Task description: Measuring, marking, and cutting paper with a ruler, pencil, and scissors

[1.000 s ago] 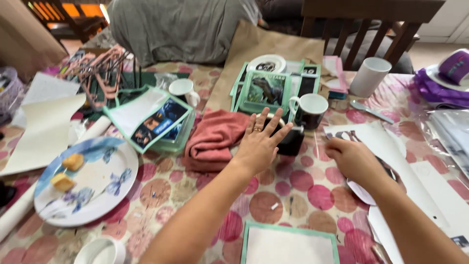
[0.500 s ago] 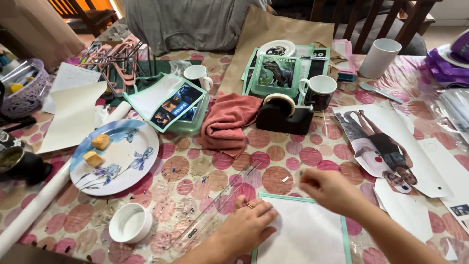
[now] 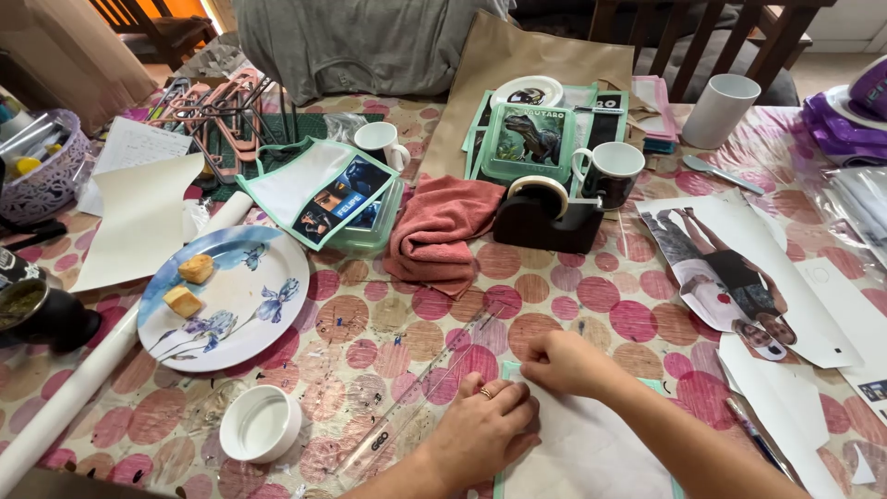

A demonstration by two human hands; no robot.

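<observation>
At the lower centre of the frame, the left hand (image 3: 480,430) lies flat with fingers spread on the green-edged white paper sheet (image 3: 591,453) while the right hand (image 3: 564,362) pinches its upper corner, beside a clear plastic ruler (image 3: 420,388) on the dotted surface (image 3: 370,323), the sheet laid down but nothing fixed yet.

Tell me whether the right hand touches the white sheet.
Touching: the head view shows the right hand with fingertips pressed on the white sheet's top edge.

My tablecloth (image 3: 591,305) has pink dots; the towel (image 3: 443,231) is salmon, the plate (image 3: 249,296) white with blue irises.
</observation>
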